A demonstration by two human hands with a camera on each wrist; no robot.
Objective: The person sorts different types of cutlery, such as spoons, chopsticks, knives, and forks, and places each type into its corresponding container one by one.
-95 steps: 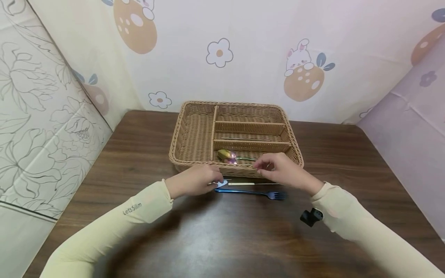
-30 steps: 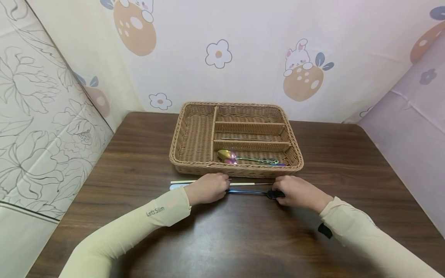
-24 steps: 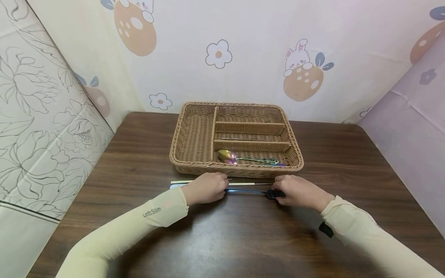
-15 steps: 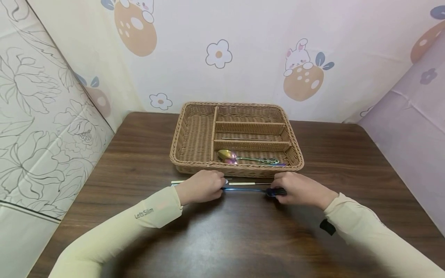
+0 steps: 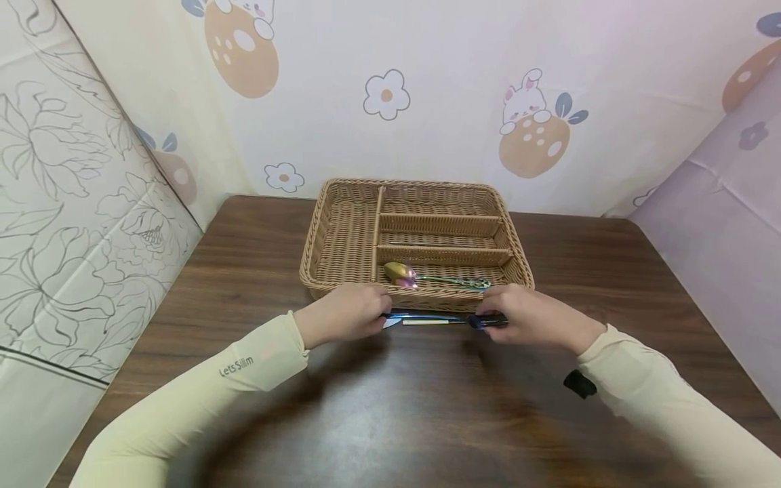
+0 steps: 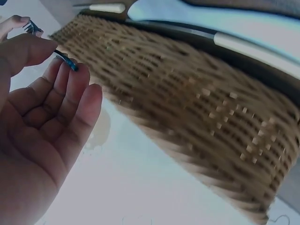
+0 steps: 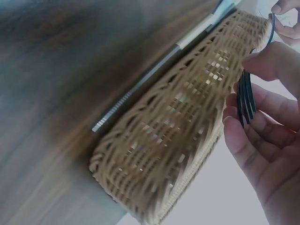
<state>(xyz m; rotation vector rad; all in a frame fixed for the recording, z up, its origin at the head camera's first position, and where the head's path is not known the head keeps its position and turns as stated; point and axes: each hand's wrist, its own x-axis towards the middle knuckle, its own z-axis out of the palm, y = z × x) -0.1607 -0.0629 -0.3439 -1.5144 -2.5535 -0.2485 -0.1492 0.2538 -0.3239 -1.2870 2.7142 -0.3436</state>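
My left hand (image 5: 349,313) pinches the handle end of a dark blue fork (image 5: 430,316) between thumb and fingers. At the other end my right hand (image 5: 526,316) holds it by the head, its tines (image 7: 245,98) lying against the fingers in the right wrist view. The fork is raised off the table, level, just before the front wall of a wicker basket (image 5: 329,196). Beneath it lie slim sticks like chopsticks, one with a cream handle (image 5: 425,322) and a ridged metal end, and a pale blue flat utensil (image 6: 197,16), partly hidden by my left hand.
The basket is divided into several compartments. A gold-and-purple spoon (image 5: 399,272) with an ornate handle lies in the front one, and a thin metallic item (image 5: 436,245) shows in the one behind. A patterned cloth (image 5: 451,122) hangs behind the table (image 5: 427,420).
My left hand let go of the pale blue utensil area and took the fork's handle; my right hand came from the basket to the fork's head. Both have since lifted the fork toward the basket.
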